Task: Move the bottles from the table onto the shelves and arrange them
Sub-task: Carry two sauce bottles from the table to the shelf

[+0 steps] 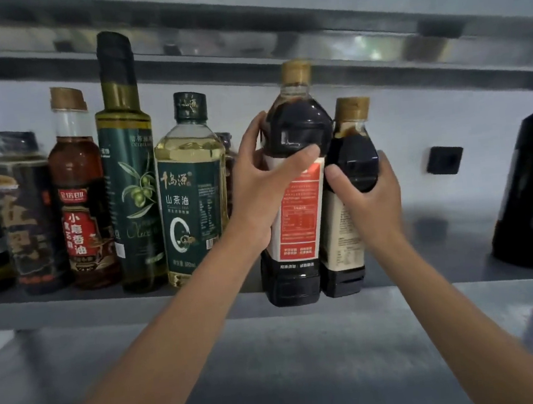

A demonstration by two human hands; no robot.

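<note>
fingers [303, 155] of the left hand [257, 189] wrap the red-label bottle [295, 179]; the right hand [370, 197] grips the beige-label bottle [343, 193]. both stand upright, caps up, touching side by side at the shelf [72, 307] front edge, right of the tea-oil bottle [191, 190].

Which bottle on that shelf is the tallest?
The slim green olive-oil bottle with the black-wrapped neck; its top stands above every neighbour, nearly reaching the shelf overhead.
</note>
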